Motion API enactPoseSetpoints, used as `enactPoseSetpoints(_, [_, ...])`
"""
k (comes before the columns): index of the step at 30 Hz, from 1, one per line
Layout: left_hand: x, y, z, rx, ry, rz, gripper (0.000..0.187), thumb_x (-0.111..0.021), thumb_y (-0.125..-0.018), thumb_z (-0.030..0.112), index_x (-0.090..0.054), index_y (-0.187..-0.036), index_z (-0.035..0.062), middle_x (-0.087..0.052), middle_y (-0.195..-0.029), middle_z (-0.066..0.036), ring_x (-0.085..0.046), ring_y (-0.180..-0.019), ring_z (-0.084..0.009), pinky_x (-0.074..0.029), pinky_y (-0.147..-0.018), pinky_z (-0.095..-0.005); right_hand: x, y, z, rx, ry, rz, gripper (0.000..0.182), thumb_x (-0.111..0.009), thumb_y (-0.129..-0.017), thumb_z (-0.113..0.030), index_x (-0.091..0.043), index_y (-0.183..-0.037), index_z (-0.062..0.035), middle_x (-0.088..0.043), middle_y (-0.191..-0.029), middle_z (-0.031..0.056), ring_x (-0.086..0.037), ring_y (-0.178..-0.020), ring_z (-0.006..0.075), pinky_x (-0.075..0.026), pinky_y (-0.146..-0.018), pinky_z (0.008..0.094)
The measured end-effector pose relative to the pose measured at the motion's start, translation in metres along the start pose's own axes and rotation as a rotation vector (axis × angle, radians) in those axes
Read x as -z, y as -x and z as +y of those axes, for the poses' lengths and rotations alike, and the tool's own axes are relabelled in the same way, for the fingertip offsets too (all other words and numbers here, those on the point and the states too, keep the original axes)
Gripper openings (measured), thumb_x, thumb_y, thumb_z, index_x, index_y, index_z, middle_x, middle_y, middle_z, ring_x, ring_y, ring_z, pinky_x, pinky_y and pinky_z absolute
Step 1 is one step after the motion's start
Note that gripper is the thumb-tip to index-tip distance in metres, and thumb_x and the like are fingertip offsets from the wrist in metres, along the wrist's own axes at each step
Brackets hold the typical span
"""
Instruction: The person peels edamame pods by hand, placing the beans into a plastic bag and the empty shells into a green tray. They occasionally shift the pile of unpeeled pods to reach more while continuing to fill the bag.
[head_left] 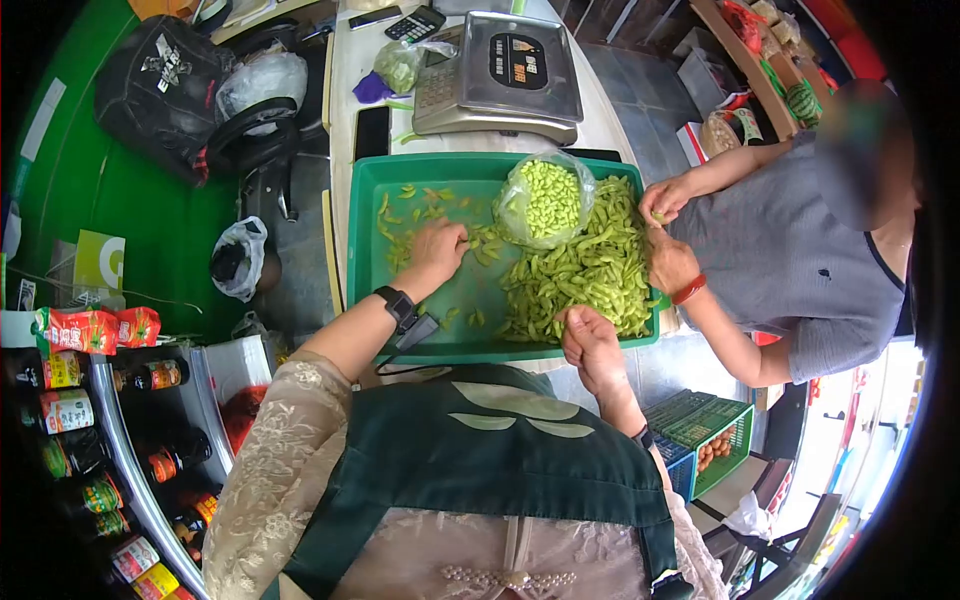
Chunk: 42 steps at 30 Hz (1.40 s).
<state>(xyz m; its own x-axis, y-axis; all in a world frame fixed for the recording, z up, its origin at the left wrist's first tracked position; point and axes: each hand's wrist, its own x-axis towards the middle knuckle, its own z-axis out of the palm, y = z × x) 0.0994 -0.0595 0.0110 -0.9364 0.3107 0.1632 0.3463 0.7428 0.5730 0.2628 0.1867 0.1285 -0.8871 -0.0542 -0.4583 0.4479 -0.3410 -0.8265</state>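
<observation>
A green plastic tray lies before me, with a heap of green soybean pods on its right side. A clear plastic bag of shelled beans sits at the back of the heap. My left hand is over the tray's left half, its fingers curled beside scattered empty-looking pods; what it holds, if anything, is hidden. At the heap's front edge, my right hand is closed, thumb against fingers. Whatever lies in that pinch is too small to make out.
Across the tray's right rim, another person's hands pinch a small green piece. Behind the tray stand a weighing scale, a phone and a calculator. Green crates stand at lower right; bottles line shelves at left.
</observation>
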Motion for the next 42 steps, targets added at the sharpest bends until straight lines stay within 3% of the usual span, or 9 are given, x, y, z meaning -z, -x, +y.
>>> enactPoseSetpoints(10, [-0.013, -0.010, 0.006, -0.107, -0.020, 0.015, 0.012, -0.070, -0.077, 0.011, -0.060, -0.079, 0.0068, -0.057, -0.077, -0.009, -0.057, -0.079, -0.0273, -0.046, -0.070, -0.0377, 0.002, -0.002, -0.001, -0.015, 0.090, 0.033, 0.025, -0.050, -0.098, -0.022, -0.058, -0.089, -0.0008, -0.038, -0.052, -0.0046, -0.030, -0.044, 0.0056, -0.023, -0.043, 0.0212])
enactPoseSetpoints(13, [0.007, 0.002, 0.018, 0.171, 0.560, 0.021, 0.009, -0.065, -0.081, 0.012, -0.059, -0.079, 0.0065, -0.062, -0.069, -0.008, -0.058, -0.063, -0.0165, -0.045, -0.058, -0.0302, -0.008, -0.011, 0.000, 0.091, 0.329, 0.069, 0.020, -0.055, -0.096, -0.022, -0.064, -0.088, -0.0069, -0.044, -0.059, -0.0064, -0.034, -0.051, 0.0025, -0.026, -0.045, 0.0211])
enactPoseSetpoints(15, [0.023, 0.017, 0.034, 0.184, 0.832, -0.044, 0.010, -0.065, -0.085, 0.013, -0.058, -0.081, 0.0062, -0.058, -0.072, 0.001, -0.051, -0.070, -0.0077, -0.044, -0.063, -0.0266, -0.014, -0.029, 0.009, 0.198, 0.600, 0.114, 0.020, -0.059, -0.093, -0.021, -0.067, -0.091, -0.0031, -0.056, -0.069, 0.0008, -0.048, -0.059, 0.0098, -0.040, -0.052, 0.0269])
enactPoseSetpoints(17, [0.047, 0.030, 0.069, 0.237, 1.044, -0.119, 0.009, -0.063, -0.088, 0.013, -0.058, -0.084, 0.0058, -0.058, -0.077, 0.002, -0.051, -0.074, -0.0062, -0.044, -0.067, -0.0241, -0.030, -0.044, 0.014, 0.468, 0.807, 0.091, 0.023, -0.057, -0.094, -0.022, -0.064, -0.093, 0.0001, -0.054, -0.066, 0.0038, -0.050, -0.062, 0.0112, -0.043, -0.056, 0.0298])
enactPoseSetpoints(20, [0.065, 0.046, 0.111, 0.245, 1.257, -0.093, 0.006, -0.062, -0.089, 0.008, -0.059, -0.092, 0.0040, -0.058, -0.082, 0.002, -0.052, -0.075, -0.0060, -0.044, -0.070, -0.0221, -0.057, -0.045, 0.005, 0.498, 0.887, 0.062, 0.027, -0.056, -0.094, -0.025, -0.061, -0.090, 0.0008, -0.056, -0.066, 0.0112, -0.052, -0.061, 0.0163, -0.044, -0.057, 0.0332])
enactPoseSetpoints(31, [0.063, 0.058, 0.132, 0.193, 1.337, -0.138, 0.008, -0.059, -0.093, 0.012, -0.057, -0.093, 0.0036, -0.056, -0.082, 0.002, -0.053, -0.076, -0.0055, -0.043, -0.069, -0.0213, -0.052, -0.021, -0.006, 0.783, 1.124, 0.186, 0.021, -0.056, -0.091, -0.019, -0.054, -0.078, -0.0040, -0.058, -0.062, 0.0132, -0.059, -0.058, 0.0324, -0.045, -0.050, 0.0404])
enactPoseSetpoints(33, [0.064, 0.055, 0.126, 0.198, 1.193, -0.438, 0.020, -0.052, -0.097, 0.021, -0.055, -0.087, 0.0045, -0.049, -0.073, 0.003, -0.046, -0.067, -0.0053, -0.037, -0.060, -0.0214, -0.049, -0.013, -0.017, 0.822, 1.317, 0.171, 0.019, -0.058, -0.089, -0.018, -0.053, -0.077, -0.0048, -0.058, -0.063, 0.0137, -0.060, -0.059, 0.0325, -0.046, -0.050, 0.0418])
enactPoseSetpoints(37, [0.063, 0.053, 0.117, 0.116, 1.341, -0.644, 0.028, -0.044, -0.101, 0.028, -0.052, -0.085, 0.0057, -0.041, -0.068, 0.004, -0.038, -0.062, -0.0063, -0.031, -0.056, -0.0221, -0.043, 0.002, -0.027, 0.914, 1.624, 0.080, 0.018, -0.063, -0.083, -0.017, -0.050, -0.077, -0.0062, -0.057, -0.062, 0.0138, -0.059, -0.058, 0.0311, -0.045, -0.049, 0.0425])
enactPoseSetpoints(42, [0.090, 0.049, 0.127, 0.038, 1.361, -0.900, 0.024, -0.042, -0.101, 0.026, -0.051, -0.092, 0.0056, -0.041, -0.071, 0.003, -0.039, -0.064, -0.0074, -0.034, -0.059, -0.0219, -0.046, 0.012, -0.030, 0.936, 1.483, 0.050, 0.017, -0.063, -0.083, -0.015, -0.050, -0.078, -0.0056, -0.056, -0.061, 0.0136, -0.058, -0.057, 0.0322, -0.045, -0.049, 0.0421])
